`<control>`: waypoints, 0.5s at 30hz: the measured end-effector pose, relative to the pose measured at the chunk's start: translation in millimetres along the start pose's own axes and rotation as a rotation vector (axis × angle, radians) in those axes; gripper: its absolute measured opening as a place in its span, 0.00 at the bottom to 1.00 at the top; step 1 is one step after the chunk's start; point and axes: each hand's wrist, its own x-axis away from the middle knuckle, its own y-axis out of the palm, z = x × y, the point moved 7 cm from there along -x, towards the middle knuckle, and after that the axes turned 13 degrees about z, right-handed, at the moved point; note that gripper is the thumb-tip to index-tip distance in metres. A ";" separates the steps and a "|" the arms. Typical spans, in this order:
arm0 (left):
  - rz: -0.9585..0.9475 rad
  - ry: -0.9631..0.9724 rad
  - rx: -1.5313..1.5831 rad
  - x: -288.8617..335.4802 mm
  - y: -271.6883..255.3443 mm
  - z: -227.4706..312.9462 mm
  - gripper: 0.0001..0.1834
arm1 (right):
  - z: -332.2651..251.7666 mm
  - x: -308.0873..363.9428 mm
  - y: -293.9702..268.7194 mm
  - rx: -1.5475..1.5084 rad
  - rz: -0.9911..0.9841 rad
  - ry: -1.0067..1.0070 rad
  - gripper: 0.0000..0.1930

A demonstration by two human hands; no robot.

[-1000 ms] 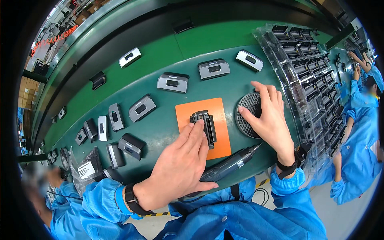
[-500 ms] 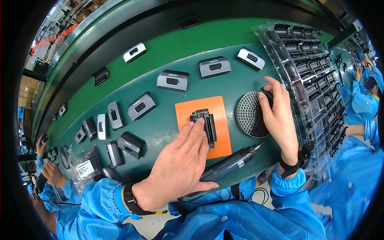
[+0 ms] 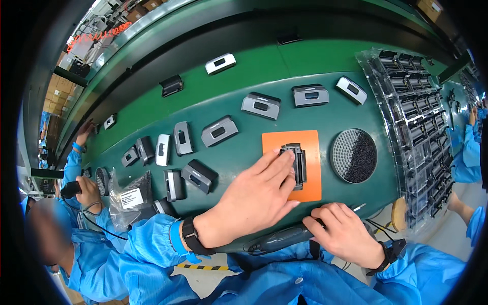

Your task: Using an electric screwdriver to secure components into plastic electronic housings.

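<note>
My left hand (image 3: 259, 190) lies with stretched fingers on the left side of a long black plastic part (image 3: 301, 166), thumb apart. That part sits upright on an orange mat (image 3: 311, 193) on the green bench. Below the mat, my right hand (image 3: 340, 229) is closed round the front of a dark electric screwdriver (image 3: 284, 239). Its metal tip sticks out past my fingers, pointing up and right; some of its body is hidden by the hand. To the right of the mat stands a round ribbed dish (image 3: 354, 133), its right half covered with small black screws.
Grey and silver housings (image 3: 261, 105) are spread over the bench, left and behind. Clear trays (image 3: 401, 122) of black parts stand at the right. A plastic bag (image 3: 127, 203) of dark pieces lies left. A co-worker's hand (image 3: 87, 195) holds a dark tool farther left.
My right hand has left the screw dish, come down toward me and closed on the screwdriver. My left hand stays on the black part. The whole view has shifted.
</note>
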 end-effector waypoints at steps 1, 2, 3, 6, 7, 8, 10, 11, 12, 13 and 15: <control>-0.022 -0.004 -0.047 3.2 0.6 -0.1 0.31 | 1.1 1.1 -7.5 -0.051 -0.005 0.019 0.19; -0.040 -0.004 -0.094 4.1 2.4 -0.7 0.30 | 7.4 3.5 -15.8 -0.040 -0.016 0.025 0.19; 0.000 -0.012 -0.145 5.4 -1.3 0.1 0.29 | 19.1 6.2 -26.7 -0.130 -0.012 0.102 0.21; 0.015 -0.049 -0.171 11.1 4.8 2.0 0.29 | 59.9 32.2 -69.5 -0.261 0.183 0.268 0.35; 0.051 -0.052 -0.191 9.5 4.3 3.5 0.28 | 76.3 52.7 -70.9 -0.458 0.477 0.455 0.37; 0.060 -0.051 -0.183 8.1 6.9 5.5 0.28 | 87.1 67.5 -68.6 -0.650 0.774 0.640 0.39; 0.045 -0.061 -0.202 6.9 13.0 7.3 0.29 | 97.6 64.0 -85.6 -0.901 0.902 0.584 0.41; 0.042 -0.059 -0.195 7.7 17.3 9.2 0.29 | 95.6 54.3 -96.6 -0.830 1.027 0.497 0.38; 0.047 -0.092 -0.178 10.9 18.0 8.0 0.30 | 94.9 42.1 -107.4 -0.750 1.094 0.367 0.35; 0.050 -0.124 -0.159 14.1 18.5 6.7 0.31 | 93.0 31.8 -116.8 -0.738 1.130 0.328 0.31; 0.038 -0.164 -0.135 20.5 22.5 5.1 0.32 | 88.4 14.7 -127.4 -0.802 1.194 0.261 0.22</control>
